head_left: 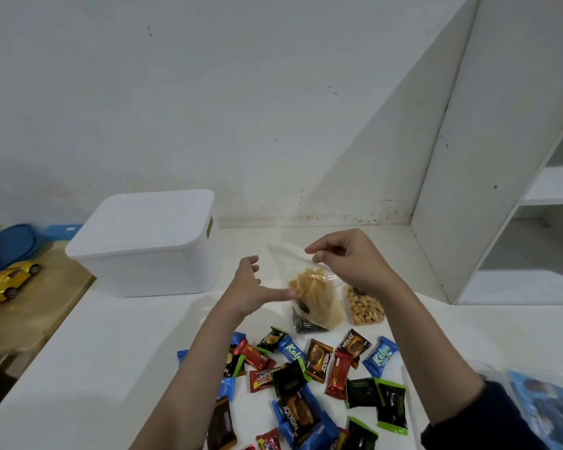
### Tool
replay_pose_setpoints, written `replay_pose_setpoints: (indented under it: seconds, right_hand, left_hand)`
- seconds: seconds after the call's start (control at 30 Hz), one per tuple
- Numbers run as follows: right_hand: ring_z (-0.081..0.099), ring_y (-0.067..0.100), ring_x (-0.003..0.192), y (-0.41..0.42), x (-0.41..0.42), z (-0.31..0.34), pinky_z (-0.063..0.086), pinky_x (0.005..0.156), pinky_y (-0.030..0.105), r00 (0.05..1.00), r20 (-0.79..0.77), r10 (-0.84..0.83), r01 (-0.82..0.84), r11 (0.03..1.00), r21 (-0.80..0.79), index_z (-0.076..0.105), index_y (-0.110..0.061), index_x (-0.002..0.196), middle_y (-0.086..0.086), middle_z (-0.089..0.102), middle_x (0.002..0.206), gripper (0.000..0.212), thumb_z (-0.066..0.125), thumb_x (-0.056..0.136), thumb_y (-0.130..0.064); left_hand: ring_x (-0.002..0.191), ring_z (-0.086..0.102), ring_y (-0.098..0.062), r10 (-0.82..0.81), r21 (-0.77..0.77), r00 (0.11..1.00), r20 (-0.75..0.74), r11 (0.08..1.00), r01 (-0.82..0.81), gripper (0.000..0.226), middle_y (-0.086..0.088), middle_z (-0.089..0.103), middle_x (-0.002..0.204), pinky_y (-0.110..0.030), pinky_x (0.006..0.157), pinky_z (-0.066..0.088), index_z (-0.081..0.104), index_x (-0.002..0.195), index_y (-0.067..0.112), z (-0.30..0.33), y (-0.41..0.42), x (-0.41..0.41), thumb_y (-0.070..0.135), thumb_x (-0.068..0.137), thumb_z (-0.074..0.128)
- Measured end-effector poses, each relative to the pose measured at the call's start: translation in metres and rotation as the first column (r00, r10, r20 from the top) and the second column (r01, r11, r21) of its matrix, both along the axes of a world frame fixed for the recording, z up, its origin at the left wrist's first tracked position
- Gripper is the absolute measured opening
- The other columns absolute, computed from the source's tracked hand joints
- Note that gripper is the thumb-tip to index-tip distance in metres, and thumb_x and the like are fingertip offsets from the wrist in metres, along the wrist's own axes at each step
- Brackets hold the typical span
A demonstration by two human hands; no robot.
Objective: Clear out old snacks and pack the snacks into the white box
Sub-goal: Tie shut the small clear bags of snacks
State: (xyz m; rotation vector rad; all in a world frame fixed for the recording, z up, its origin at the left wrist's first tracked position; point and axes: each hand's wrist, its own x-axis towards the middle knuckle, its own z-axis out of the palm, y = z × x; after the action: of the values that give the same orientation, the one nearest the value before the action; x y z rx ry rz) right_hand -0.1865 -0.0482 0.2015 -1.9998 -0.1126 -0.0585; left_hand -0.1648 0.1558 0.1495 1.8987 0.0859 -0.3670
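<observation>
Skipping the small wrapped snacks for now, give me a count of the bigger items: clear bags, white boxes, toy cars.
Clear snack bags: 2 (chips bag, nuts bag)
White box: 1
Yellow toy car: 1
Total: 4

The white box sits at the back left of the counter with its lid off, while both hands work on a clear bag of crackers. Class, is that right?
Not quite. In the head view the white box has its lid on, closed. The rest holds: the left hand and right hand handle the clear bag of crackers.
</observation>
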Motion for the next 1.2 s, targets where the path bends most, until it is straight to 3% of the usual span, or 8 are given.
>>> replay_pose_setpoints:
  seconds: [0.17,0.27,0.4,0.7,0.83,0.97,1.13,1.2]
  right_hand:
    - [0.067,0.006,0.074,-0.003,0.010,0.011,0.052,0.068,0.022,0.989,-0.014,0.151,-0.146,0.975,0.169,0.074,-0.021,0.085,0.001,0.072,0.075,0.024,0.060,0.087,-0.002]
    - [0.069,0.007,0.081,0.000,0.017,0.004,0.052,0.074,0.030,0.991,-0.068,0.118,-0.089,0.939,0.332,0.073,-0.018,0.091,0.002,0.073,0.081,0.018,0.058,0.091,-0.008]
    - [0.063,0.011,0.102,0.005,0.022,-0.023,0.045,0.088,0.039,0.967,-0.223,-0.121,0.222,0.830,0.511,0.065,-0.023,0.107,-0.004,0.070,0.107,0.025,0.052,0.093,-0.039]
    - [0.059,0.010,0.098,0.062,0.014,-0.128,0.053,0.081,0.032,0.914,-0.405,-0.002,0.095,0.973,0.209,0.050,-0.022,0.122,-0.002,0.059,0.117,0.033,0.056,0.091,-0.028]
    - [0.051,0.008,0.095,0.079,0.022,-0.147,0.049,0.082,0.028,0.920,-0.389,-0.052,0.092,0.992,0.086,0.043,-0.017,0.134,0.001,0.042,0.126,0.047,0.056,0.091,-0.030]
    - [0.052,0.014,0.101,0.087,0.028,-0.158,0.047,0.080,0.027,0.911,-0.405,-0.073,0.114,0.990,0.078,0.043,-0.013,0.133,0.003,0.050,0.122,0.046,0.057,0.091,-0.026]
    - [0.048,0.016,0.115,0.099,0.042,-0.190,0.040,0.090,0.025,0.869,-0.495,-0.001,0.036,0.998,0.061,0.044,-0.015,0.131,0.004,0.050,0.135,0.042,0.053,0.092,-0.027]
    - [0.044,0.018,0.125,0.104,0.053,-0.208,0.037,0.091,0.024,0.818,-0.575,0.032,-0.009,0.999,0.042,0.042,-0.015,0.135,0.004,0.046,0.140,0.046,0.053,0.092,-0.025]
  left_hand:
    - [0.132,0.041,-0.019,-0.293,-0.029,0.956,0.001,0.956,0.293,0.092,0.000,0.045,0.142,-0.040,0.109,0.037,0.041,0.135,0.022,-0.023,0.012,-0.003,0.016,0.057,0.089]
    - [0.110,0.061,-0.025,-0.221,-0.149,0.974,0.041,0.963,0.225,0.062,-0.005,0.066,0.110,-0.039,0.096,0.050,0.058,0.114,0.016,-0.034,0.010,-0.003,0.013,0.058,0.085]
    - [0.102,0.067,-0.027,-0.045,-0.178,0.999,0.016,0.983,0.047,0.054,-0.011,0.070,0.108,-0.042,0.092,0.053,0.060,0.111,0.007,-0.046,0.016,0.004,0.023,0.066,0.084]
    - [0.077,0.064,-0.027,0.281,-0.113,0.945,-0.168,0.947,-0.301,0.043,-0.006,0.065,0.078,-0.040,0.072,0.056,0.060,0.078,0.013,-0.078,0.032,0.020,0.053,0.070,0.075]
    - [0.097,0.067,-0.036,0.313,-0.157,0.923,-0.224,0.923,-0.351,0.048,-0.018,0.068,0.107,-0.059,0.089,0.051,0.058,0.116,0.006,-0.093,0.045,0.023,0.026,0.077,0.077]
    - [0.105,0.061,-0.031,0.325,-0.092,0.917,-0.233,0.931,-0.353,0.065,-0.016,0.061,0.116,-0.049,0.098,0.048,0.045,0.130,0.007,-0.104,0.051,0.029,0.014,0.075,0.078]
    - [0.097,0.058,-0.022,0.313,0.143,0.931,-0.185,0.946,-0.290,0.064,-0.013,0.058,0.121,-0.027,0.069,0.050,0.043,0.132,0.010,-0.137,0.056,0.046,0.015,0.077,0.076]
    - [0.102,0.056,-0.022,0.300,0.233,0.928,-0.223,0.940,-0.248,0.065,-0.013,0.056,0.126,-0.030,0.078,0.050,0.042,0.134,0.010,-0.159,0.057,0.060,0.015,0.078,0.075]
